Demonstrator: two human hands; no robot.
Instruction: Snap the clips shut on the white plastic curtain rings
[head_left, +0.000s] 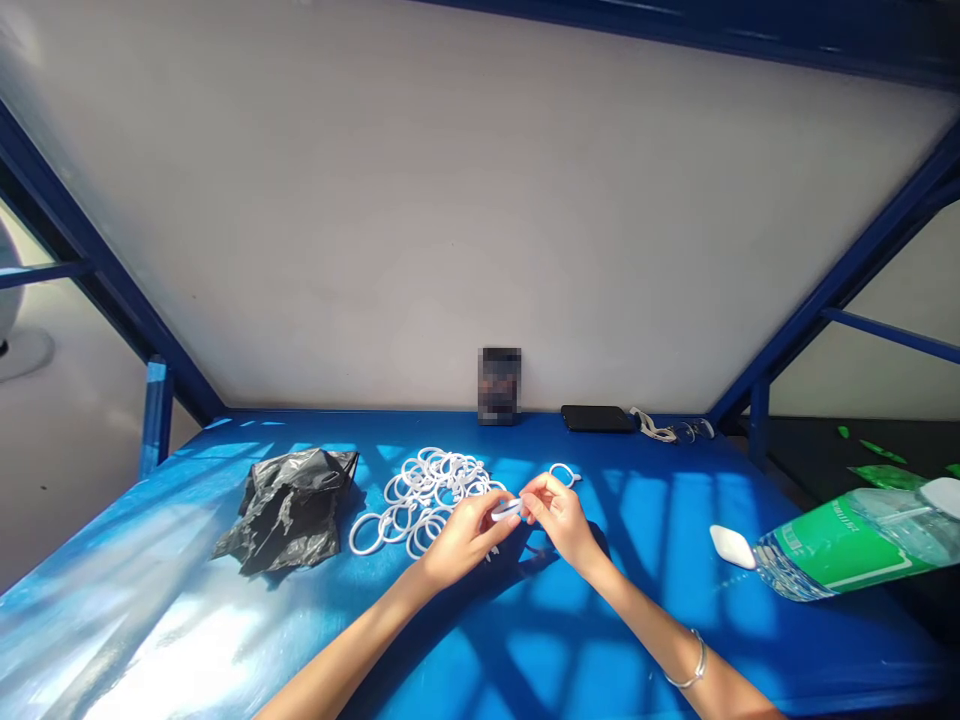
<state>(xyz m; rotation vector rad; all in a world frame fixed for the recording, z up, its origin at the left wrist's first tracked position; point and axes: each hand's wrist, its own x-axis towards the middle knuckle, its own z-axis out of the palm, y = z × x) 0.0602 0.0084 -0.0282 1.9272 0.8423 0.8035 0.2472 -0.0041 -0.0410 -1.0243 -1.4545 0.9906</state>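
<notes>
Between my two hands a white plastic ring (506, 510) is held above the blue table. My left hand (466, 535) grips it with thumb and fingers. The fingertips of my right hand (556, 512) pinch at the ring's right end; the exact spot is too small to make out. A pile of similar white rings (427, 490), each with a small knob, lies just left of and behind my left hand. One separate white ring (562, 474) rests on the table behind my right hand.
A crumpled black plastic bag (296, 510) lies left. Along the wall are a blurred dark upright object (499, 387), a black phone (598, 419), a white cable (654, 427) and glasses (694, 430). At right are a white case (733, 547) and a large green-labelled bottle (847, 545) on its side.
</notes>
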